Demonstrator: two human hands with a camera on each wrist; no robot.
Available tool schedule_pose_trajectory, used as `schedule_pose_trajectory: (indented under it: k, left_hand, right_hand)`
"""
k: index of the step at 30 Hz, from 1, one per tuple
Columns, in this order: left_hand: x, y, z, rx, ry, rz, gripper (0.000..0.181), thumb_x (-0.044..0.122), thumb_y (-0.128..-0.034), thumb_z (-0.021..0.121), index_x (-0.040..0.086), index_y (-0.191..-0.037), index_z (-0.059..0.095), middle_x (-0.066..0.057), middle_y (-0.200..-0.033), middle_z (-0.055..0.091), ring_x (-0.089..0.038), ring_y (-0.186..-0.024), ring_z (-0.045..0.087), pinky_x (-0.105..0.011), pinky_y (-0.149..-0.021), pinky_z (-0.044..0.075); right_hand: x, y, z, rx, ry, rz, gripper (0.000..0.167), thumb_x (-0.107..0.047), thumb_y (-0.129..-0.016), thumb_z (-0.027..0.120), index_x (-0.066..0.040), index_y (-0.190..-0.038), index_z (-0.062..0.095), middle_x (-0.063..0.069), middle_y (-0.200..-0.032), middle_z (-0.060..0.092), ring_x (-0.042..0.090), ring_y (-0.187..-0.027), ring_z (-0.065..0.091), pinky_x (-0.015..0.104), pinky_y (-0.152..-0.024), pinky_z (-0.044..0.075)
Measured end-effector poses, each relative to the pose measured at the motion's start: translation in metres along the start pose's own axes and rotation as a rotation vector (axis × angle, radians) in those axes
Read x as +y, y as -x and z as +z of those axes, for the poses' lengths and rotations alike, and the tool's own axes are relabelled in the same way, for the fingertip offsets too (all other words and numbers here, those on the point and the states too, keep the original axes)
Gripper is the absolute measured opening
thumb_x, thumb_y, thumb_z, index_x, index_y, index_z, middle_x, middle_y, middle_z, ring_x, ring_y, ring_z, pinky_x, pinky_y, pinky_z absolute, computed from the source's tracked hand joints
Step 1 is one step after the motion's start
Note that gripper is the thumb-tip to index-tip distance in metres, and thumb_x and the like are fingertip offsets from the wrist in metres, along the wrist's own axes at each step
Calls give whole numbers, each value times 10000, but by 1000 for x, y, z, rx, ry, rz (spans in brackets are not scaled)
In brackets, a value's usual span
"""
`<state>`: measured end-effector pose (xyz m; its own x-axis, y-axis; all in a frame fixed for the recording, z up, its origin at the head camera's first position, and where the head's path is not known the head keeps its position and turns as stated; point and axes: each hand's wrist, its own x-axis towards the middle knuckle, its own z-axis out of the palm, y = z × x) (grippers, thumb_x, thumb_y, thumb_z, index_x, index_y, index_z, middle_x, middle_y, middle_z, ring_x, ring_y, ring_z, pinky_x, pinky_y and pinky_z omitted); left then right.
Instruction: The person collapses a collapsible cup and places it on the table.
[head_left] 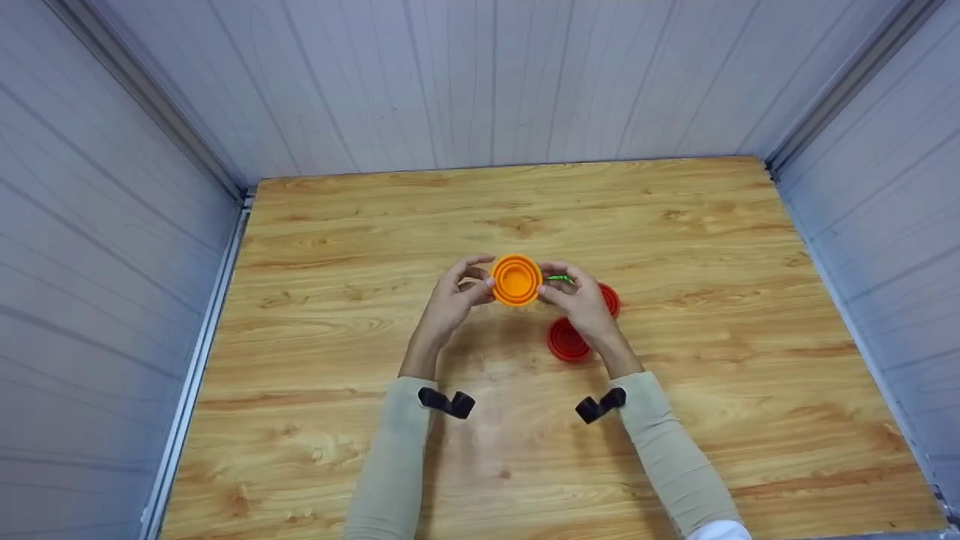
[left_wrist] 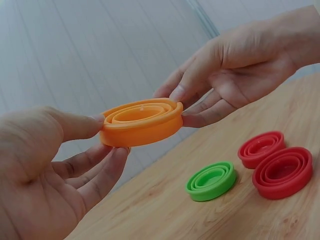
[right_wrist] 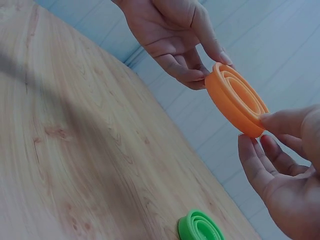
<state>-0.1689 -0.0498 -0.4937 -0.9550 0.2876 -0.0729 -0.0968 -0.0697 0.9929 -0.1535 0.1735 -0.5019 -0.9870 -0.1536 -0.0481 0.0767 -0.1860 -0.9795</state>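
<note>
An orange collapsible cup [head_left: 516, 280], folded flat into rings, is held up above the table between both hands. My left hand [head_left: 450, 302] pinches its left rim, thumb on top and fingertips beneath, as the left wrist view shows. On the opposite side my right hand [head_left: 581, 300] pinches the rim between thumb and fingers. Below the right hand lie a green folded cup [left_wrist: 211, 181] and two red folded cups, one [left_wrist: 282, 172] nearer and one [left_wrist: 261, 149] farther. In the head view the right hand hides most of the green cup and part of the red ones.
The wooden table [head_left: 337, 247] carries the loose cups to the right of its middle. Pale panel walls [head_left: 465, 82] close it in at the back and both sides. A black strap mount [head_left: 447, 403] sits on each sleeve near the wrist.
</note>
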Motion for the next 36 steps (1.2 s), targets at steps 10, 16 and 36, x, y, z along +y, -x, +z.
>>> schedule_pose_trajectory:
  k: [10,16,36]
  left_hand:
    - [-7,-2,-2,27,-8,-17,304,96,-956,563,98,-1259,584,-131,-1101,530,-217,-896,610,-416,-881,553]
    - [-13,-4,-4,52,-44,-34,325,80,-957,556,55,-1280,567,-155,-1107,525,-212,-881,606,-414,-874,556]
    - [-49,-7,-13,147,-142,-141,342,-46,-916,540,75,-1231,596,-149,-1070,551,-225,-932,553,-519,-899,516]
  right_hand:
    - [8,-4,1,-3,-19,-1,424,39,-862,648,61,-1265,518,148,-1217,566,212,-1017,603,256,-824,561]
    - [16,-8,3,-5,-5,11,423,65,-876,615,75,-1282,498,152,-1225,568,206,-1030,601,265,-849,555]
    - [48,-20,11,48,158,104,416,102,-857,614,43,-1262,541,211,-1244,543,277,-1067,591,265,-867,544]
